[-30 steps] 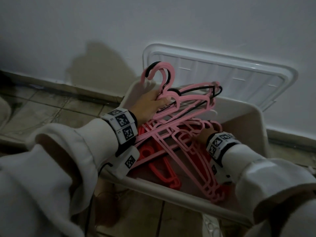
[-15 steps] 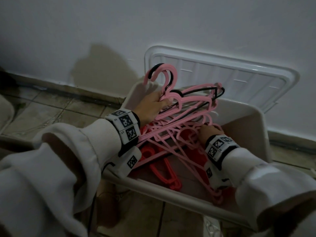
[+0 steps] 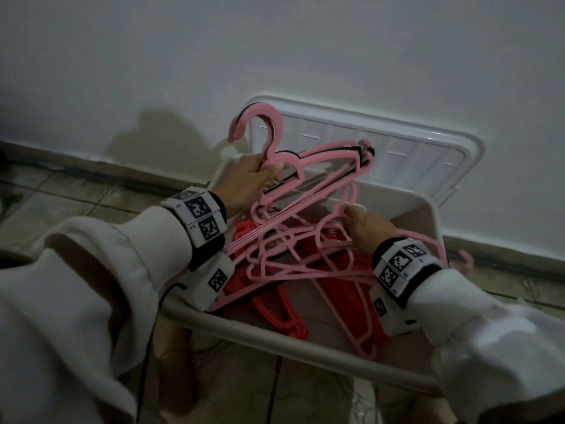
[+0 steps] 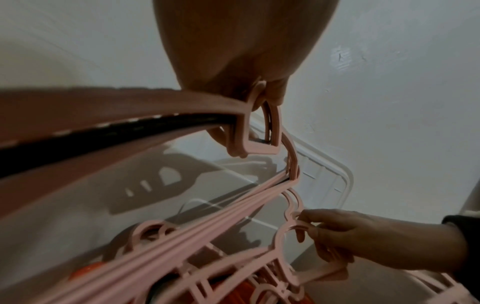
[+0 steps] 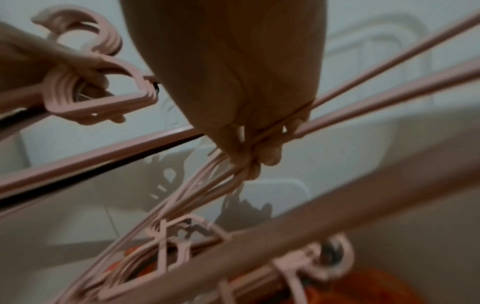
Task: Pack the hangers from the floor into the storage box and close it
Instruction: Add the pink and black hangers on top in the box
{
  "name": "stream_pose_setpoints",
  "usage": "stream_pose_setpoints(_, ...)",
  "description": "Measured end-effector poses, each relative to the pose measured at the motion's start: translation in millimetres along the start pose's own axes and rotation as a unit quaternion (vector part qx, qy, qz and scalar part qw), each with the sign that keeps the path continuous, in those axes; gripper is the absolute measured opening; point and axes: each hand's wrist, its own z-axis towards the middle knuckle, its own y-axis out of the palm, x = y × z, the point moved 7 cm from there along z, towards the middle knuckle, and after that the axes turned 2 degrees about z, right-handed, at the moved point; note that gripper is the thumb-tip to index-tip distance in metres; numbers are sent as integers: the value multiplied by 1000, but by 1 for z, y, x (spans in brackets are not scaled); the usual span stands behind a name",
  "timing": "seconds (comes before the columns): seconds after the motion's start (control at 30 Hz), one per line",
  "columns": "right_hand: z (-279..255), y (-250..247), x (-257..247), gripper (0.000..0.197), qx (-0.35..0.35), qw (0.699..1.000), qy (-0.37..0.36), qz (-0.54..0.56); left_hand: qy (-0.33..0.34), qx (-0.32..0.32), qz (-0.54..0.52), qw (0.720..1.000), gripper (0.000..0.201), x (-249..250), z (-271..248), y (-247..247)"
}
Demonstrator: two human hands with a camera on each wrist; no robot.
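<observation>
- The storage box (image 3: 305, 347) sits on the tiled floor (image 3: 76, 194) against the wall, both hands working inside it. Its lid (image 3: 397, 154) leans upright on the wall, just beyond the fingertips, so closing is not yet begun.
- The pink hangers (image 3: 305, 246) are a loose tangle, partly down in the box and partly lifted above it. They look light and stiff, thin smooth plastic, so I'd judge the weight is no trouble but the snagging is: hooks and notches catch on one another.
- Red hangers (image 3: 275, 310) lie at the bottom of the box, below both hands, already packed.
- The left hand (image 3: 247, 182) has its fingers clamped round the necks of a stacked bunch of pink hangers, a black one (image 3: 336, 151) among them, with the hooks standing up past the knuckles. The neck seems the sound place to take hold, since it gathers several at once.
- The right hand (image 3: 367, 228) is lower, its fingers (image 4: 319, 230) curled round the thin bars and shoulder curve of other pink hangers, right of the left hand's bunch.
- One pink hook (image 3: 466, 260) pokes over the box wall beyond the right wrist; it likely needs tucking in before the lid will seat.
</observation>
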Motion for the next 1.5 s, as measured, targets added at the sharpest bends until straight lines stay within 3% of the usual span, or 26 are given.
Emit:
stream_pose_setpoints(0.13, -12, -25, 0, 39, 46, 994, -10, -94, -8, 1, 13, 1000, 18, -2, 1, -3)
stream_pose_setpoints(0.2, -14, -28, 5, 39, 26, 993, -4, -117, -12, -1, 29, 999, 22, -2, 0, -2)
stream_pose_setpoints(0.33, -10, -24, 24, 40, -56, 994, 21, -88, -24, -7, 58, 998, 30, -3, -2, -1)
stream_pose_setpoints(0.4, -14, -30, 32, 39, -50, 995, 26, -77, -29, -5, 71, 997, 43, -3, -2, -1)
stream_pose_setpoints(0.57, -35, -49, 39, 41, -4, 998, 16, -67, -48, -12, 57, 997, 29, 3, -6, 5)
stream_pose_setpoints(0.67, -35, -53, 50, 38, 1, 1000, 10, -6, -50, -6, 38, 998, 35, 7, -7, 5)
stream_pose_setpoints(0.77, -39, -64, 59, 35, 20, 999, -16, -21, -57, -6, 20, 998, 31, 7, -7, 7)
stream_pose_setpoints(0.9, -42, -78, 62, 30, 53, 992, -54, 101, -55, -1, 7, 998, 31, 6, -6, 8)
stream_pose_setpoints(1.07, -44, -89, 49, 20, 103, 969, -147, 173, -61, -5, -10, 998, 23, 8, -8, 13)
stream_pose_setpoints(1.17, -47, -89, 33, 23, 95, 955, -204, 194, -55, -43, 7, 998, 18, 16, -14, 22)
stream_pose_setpoints(1.27, -50, -87, 6, 13, 92, 950, -253, 162, -69, -102, 13, 992, 29, 18, -17, 35)
stream_pose_setpoints(1.37, -54, -87, -17, 29, 108, 936, -299, 154, -91, -130, -15, 987, 32, 20, -21, 41)
stream_pose_setpoints(1.5, -54, -88, -36, 30, 112, 911, -342, 201, -102, -153, -74, 980, 24, 23, -26, 46)
